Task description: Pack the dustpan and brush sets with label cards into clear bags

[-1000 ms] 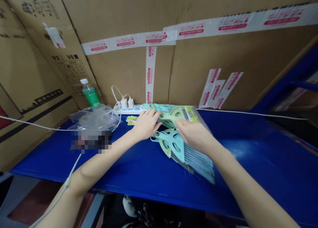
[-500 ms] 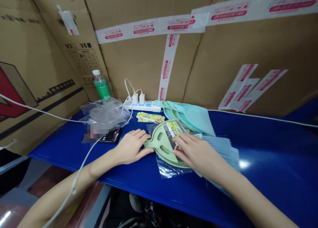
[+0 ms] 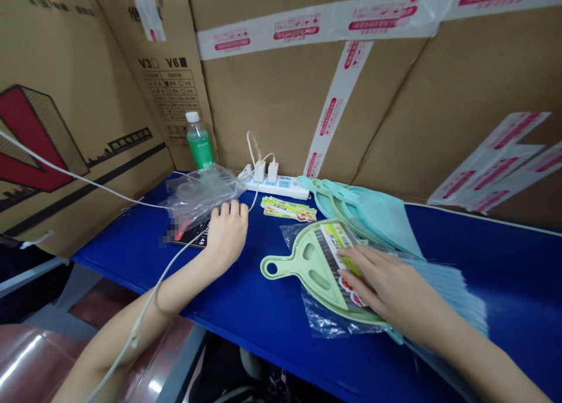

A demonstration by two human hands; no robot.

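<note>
A light green dustpan (image 3: pixel 312 269) in a clear plastic bag lies on the blue table (image 3: pixel 504 256). My right hand (image 3: pixel 386 289) rests flat on the bag, fingers stretched over its printed label. My left hand (image 3: pixel 226 234) has its fingers extended at the edge of a heap of clear plastic bags (image 3: pixel 199 191), beside a phone (image 3: pixel 189 236). A stack of teal dustpans (image 3: pixel 364 211) and pale blue brush bristles (image 3: pixel 448 289) lie behind and right of the green one.
A white power strip (image 3: pixel 274 185) with chargers, a green bottle (image 3: pixel 198 142) and a pile of yellow labels (image 3: pixel 287 208) sit near the taped cardboard wall (image 3: pixel 307 98). A white cable (image 3: pixel 88 183) crosses on the left.
My left hand left the green dustpan's handle and moved left to the plastic bags. The bagged green dustpan now lies nearer the front edge, apart from the teal stack.
</note>
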